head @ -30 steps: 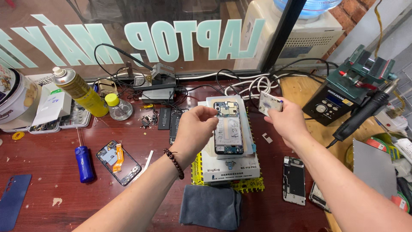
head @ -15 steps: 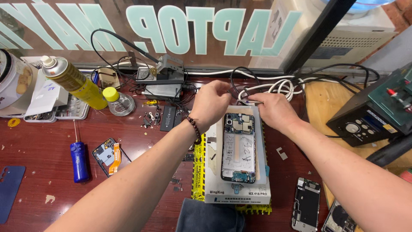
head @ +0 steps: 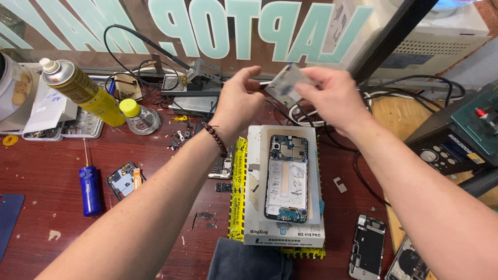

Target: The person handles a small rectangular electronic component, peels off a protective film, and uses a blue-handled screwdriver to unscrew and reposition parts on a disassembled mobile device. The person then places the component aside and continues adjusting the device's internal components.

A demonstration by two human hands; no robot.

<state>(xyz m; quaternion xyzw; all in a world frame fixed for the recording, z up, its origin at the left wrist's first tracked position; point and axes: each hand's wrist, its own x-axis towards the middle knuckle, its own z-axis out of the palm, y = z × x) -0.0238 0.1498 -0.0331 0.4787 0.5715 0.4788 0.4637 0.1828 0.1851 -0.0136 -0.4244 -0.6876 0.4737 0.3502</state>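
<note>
— Both hands have come up off the opened phone [head: 286, 177] since half a second ago; they were down at its top edge, and now they meet in the air above it.

— What are they holding?

— A small pale flat part [head: 285, 84], tilted. The right hand [head: 332, 98] has it pinched between thumb and fingers, so that grip is closed on the part. The left hand [head: 239, 101] is just beside it, fingertips curled toward the part's left edge; its grip is narrow, but whether it actually touches the part I cannot tell.

— And the phone?

— It lies back-open on a pale grey heating pad [head: 282, 233], circuit board at the top and a white panel with handwriting in the middle. The pad sits on a yellow mat [head: 237, 199] on the dark red bench [head: 57, 212], directly below the hands.

— Anything else near?

— To the left of the left forearm, a yellow spray can [head: 83, 91] leans, with a small yellow-capped bottle [head: 139, 115] just beside it. Lower down lie a blue tool [head: 90, 189] and a small phone frame [head: 123, 180]. Small loose screws and bits are scattered between the bottle and the pad. On the right, below the right forearm, a second stripped phone frame [head: 368, 246] lies on the bench, and a dark cloth [head: 249, 262] shows at the bottom edge, touching the pad.
</note>
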